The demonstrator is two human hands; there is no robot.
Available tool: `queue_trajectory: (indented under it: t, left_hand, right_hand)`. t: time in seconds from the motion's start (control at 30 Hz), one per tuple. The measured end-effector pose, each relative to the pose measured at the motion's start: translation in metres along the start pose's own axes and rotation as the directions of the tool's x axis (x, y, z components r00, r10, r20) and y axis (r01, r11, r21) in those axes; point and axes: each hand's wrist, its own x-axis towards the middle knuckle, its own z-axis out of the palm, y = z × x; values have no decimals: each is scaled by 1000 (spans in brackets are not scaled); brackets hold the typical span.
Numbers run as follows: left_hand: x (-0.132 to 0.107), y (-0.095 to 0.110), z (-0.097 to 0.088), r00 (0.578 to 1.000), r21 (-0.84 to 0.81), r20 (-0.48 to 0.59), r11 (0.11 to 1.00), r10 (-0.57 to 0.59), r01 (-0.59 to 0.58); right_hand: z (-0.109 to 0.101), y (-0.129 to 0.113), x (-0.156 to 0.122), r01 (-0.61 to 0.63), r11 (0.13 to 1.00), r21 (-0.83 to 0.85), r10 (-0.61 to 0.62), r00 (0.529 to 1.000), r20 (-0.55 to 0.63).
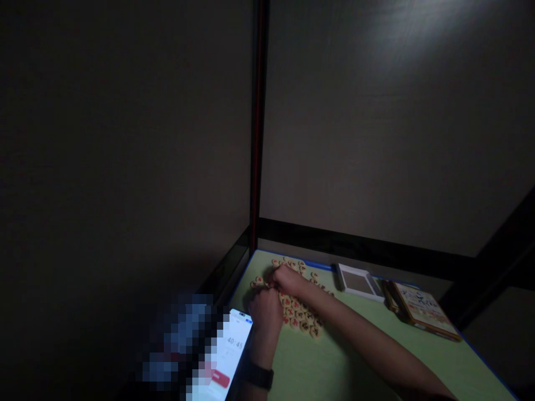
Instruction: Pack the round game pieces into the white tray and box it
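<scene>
Many round, pale xiangqi pieces (296, 304) with red and black characters lie on the green table (317, 362), several of them in close rows. My left hand (266, 309), with a dark band at the wrist, is over the left side of these rows, fingers curled in. Just beyond it, my right hand (286, 278) reaches across from the right, closed like a loose fist among the pieces. The two hands are close together. Their fingertips are hidden, so I cannot make out what they hold. A few loose pieces lie left of the hands and at the far side.
A lit phone (229, 353) showing 40:45 is beside my left forearm, partly pixelated. An open white box tray (360, 282) lies at the back of the table, with a printed box (424, 309) to its right. Dark walls (376, 139) meet behind the table corner.
</scene>
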Motion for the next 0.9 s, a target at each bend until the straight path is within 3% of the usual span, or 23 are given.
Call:
queue_trajectory:
  t: [0.2, 0.33, 0.53, 0.67, 0.9]
  left_hand:
    - [-3, -2, -5, 1000, -13, -7, 1000, 2, -3]
    - [1, -8, -25, 999, -13, -36, 1000, 17, -18]
    - [42, -26, -56, 996, 79, -42, 994, 77, -74]
    - [79, -34, -51, 986, 107, -100, 987, 130, -119]
    - [122, -33, -27, 971, 106, -66, 969, 231, -223]
  right_hand:
    - [-12, 20, 4, -92, 995, -39, 92, 996, -8]
    - [-10, 24, 12, -154, 984, -90, 156, 987, 21]
    - [0, 24, 19, -178, 977, -117, 186, 981, 57]
    - [1, 28, 16, -165, 982, -92, 170, 984, 51]
    - [9, 32, 7, -105, 994, -21, 105, 994, -4]
